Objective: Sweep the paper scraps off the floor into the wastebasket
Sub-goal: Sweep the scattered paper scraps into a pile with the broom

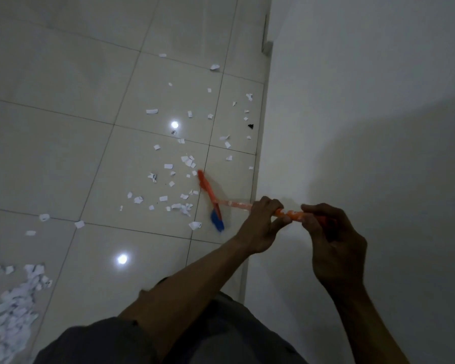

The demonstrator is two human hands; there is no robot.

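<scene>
An orange broom (208,189) with blue bristles (217,219) rests its head on the pale tiled floor, blurred. Its handle (290,214) runs right toward me. My left hand (258,224) grips the handle lower down and my right hand (331,243) grips it just behind. White paper scraps (168,166) lie scattered over the tiles left of and beyond the broom head. A heap of scraps (16,311) is gathered at the lower left. No wastebasket is in view.
A white wall (365,127) runs along the right, with a baseboard (259,153) close to the broom. One black scrap (251,126) lies near the wall. Two ceiling-light reflections shine on the tiles. My legs in dark shorts fill the bottom.
</scene>
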